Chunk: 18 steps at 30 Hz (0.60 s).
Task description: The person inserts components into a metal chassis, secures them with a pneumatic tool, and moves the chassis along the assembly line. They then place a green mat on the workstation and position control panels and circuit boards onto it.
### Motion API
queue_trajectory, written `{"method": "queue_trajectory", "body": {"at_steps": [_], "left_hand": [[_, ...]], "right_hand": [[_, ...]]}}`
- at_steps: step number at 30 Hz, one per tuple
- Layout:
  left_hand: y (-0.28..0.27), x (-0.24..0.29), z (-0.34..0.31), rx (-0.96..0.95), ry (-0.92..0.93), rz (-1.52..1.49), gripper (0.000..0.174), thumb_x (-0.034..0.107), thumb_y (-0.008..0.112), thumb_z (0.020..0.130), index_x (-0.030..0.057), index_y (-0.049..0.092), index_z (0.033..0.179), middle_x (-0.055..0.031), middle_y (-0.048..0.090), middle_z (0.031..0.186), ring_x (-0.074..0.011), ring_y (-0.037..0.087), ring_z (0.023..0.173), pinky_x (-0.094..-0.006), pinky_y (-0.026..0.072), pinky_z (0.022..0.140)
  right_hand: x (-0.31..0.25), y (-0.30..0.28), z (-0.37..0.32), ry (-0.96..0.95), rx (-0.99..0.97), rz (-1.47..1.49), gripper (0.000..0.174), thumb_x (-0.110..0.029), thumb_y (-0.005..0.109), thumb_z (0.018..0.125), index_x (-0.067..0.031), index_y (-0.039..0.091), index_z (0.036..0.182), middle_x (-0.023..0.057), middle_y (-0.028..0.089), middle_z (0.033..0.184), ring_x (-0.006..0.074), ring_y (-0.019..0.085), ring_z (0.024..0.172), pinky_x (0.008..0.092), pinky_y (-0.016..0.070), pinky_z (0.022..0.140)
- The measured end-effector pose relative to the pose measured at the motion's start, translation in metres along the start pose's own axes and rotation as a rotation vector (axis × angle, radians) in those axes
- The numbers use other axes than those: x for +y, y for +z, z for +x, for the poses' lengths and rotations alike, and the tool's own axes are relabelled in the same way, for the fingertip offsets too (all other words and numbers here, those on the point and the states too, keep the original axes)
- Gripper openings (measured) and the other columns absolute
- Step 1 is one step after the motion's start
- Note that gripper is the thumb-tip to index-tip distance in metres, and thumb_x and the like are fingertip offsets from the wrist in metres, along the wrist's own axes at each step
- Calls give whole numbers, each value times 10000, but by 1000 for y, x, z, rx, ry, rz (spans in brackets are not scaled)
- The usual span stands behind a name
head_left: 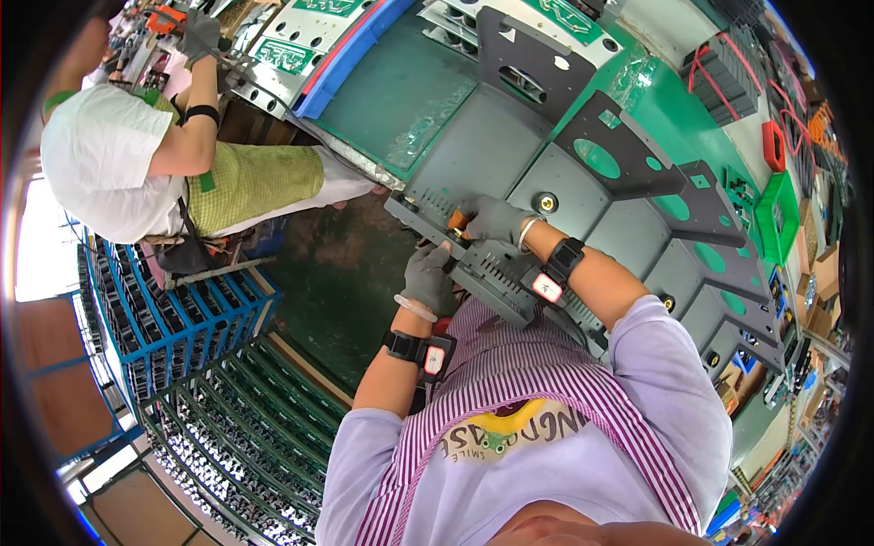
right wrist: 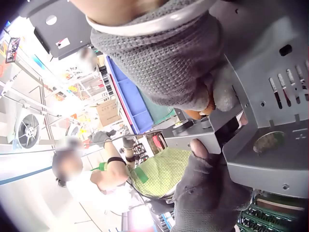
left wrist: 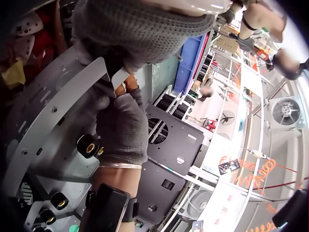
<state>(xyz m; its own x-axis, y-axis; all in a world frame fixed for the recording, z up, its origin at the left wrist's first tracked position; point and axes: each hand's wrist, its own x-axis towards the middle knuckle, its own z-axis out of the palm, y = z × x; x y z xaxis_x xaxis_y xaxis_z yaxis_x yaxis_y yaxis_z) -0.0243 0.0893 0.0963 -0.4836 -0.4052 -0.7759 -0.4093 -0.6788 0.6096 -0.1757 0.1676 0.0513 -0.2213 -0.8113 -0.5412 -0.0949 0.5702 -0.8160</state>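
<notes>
Both hands wear grey knit gloves and work at the slotted front edge of a dark grey sheet-metal casing (head_left: 496, 287). My left hand (head_left: 426, 278) grips the edge from the near side, its bare thumb tip on top in the right wrist view. Just across from it, my right hand (head_left: 496, 221) curls its fingers around a small orange-brown piece (head_left: 457, 221), held close over the same edge; I cannot tell its kind. In the left wrist view the right glove (left wrist: 123, 128) lies below the left glove (left wrist: 140, 34), and the held piece is mostly covered.
More grey casings with upright panels (head_left: 619, 146) line the bench to the right, a black round foot (head_left: 545, 202) on one. A blue-edged tray (head_left: 341, 59) lies beyond. Another person (head_left: 118, 164) works at the left, near a blue rack (head_left: 196, 314) of dark parts.
</notes>
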Motion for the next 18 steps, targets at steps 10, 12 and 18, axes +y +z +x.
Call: {"method": "queue_trajectory", "body": {"at_steps": [10, 12, 18], "left_hand": [[-6, -8, 8, -41, 12, -25, 263, 159, 552, 821, -47, 548, 985, -104, 594, 859, -185, 580, 719, -290, 476, 627], [-6, -9, 9, -43, 38, -48, 266, 158, 553, 819, -48, 549, 987, -101, 593, 858, -184, 578, 722, -289, 474, 636], [-15, -21, 22, -43, 92, -14, 280, 155, 567, 810, -54, 547, 995, -97, 590, 869, -179, 570, 751, -284, 466, 655]], "right_hand": [[-17, 8, 10, 101, 110, -392, 428, -385, 518, 790, 13, 606, 918, 167, 611, 787, 267, 598, 726, 378, 456, 682], [-17, -1, 3, 141, 89, -257, 448, -423, 500, 799, 6, 616, 851, 172, 610, 779, 278, 596, 720, 387, 451, 673], [-4, 5, 7, 151, 136, -210, 464, -431, 471, 808, 14, 603, 787, 174, 591, 705, 280, 581, 648, 388, 441, 626]]}}
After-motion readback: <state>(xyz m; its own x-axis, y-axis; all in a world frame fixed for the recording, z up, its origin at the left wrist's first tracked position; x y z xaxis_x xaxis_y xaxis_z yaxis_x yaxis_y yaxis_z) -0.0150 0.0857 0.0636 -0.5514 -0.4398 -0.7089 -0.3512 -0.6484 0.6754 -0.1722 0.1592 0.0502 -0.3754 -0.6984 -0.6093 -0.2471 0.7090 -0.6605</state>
